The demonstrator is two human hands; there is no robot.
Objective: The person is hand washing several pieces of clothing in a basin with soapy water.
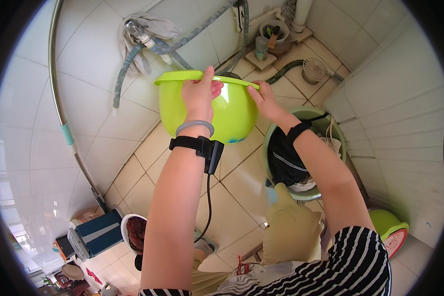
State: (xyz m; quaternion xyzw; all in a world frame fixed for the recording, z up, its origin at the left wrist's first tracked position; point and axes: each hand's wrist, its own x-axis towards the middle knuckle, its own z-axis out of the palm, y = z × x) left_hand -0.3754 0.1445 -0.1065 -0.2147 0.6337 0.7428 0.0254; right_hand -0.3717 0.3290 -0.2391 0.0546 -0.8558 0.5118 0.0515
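Note:
A lime-green plastic basin (229, 111) is tilted in front of me, its outer side facing me and its rim towards the top. Low on that side is a blue patch. My right hand (265, 98) grips the rim at the right, thumb on the outside and fingers behind it. In front of the rim's middle is my left hand (202, 90), thumb up and fingers bent; whether it grips the rim cannot be made out. On my left wrist are a grey bangle (195, 125) and a strapped black device (211, 151) with a cable. The basin's inside is hidden.
A green bucket of clothes (288, 159) stands under my right forearm. Beyond the basin are a tap with a grey hose (127, 66) and a floor drain strainer (315, 70). A metal pole (53, 74) leans at the left. A white washing machine (388, 111) is at the right.

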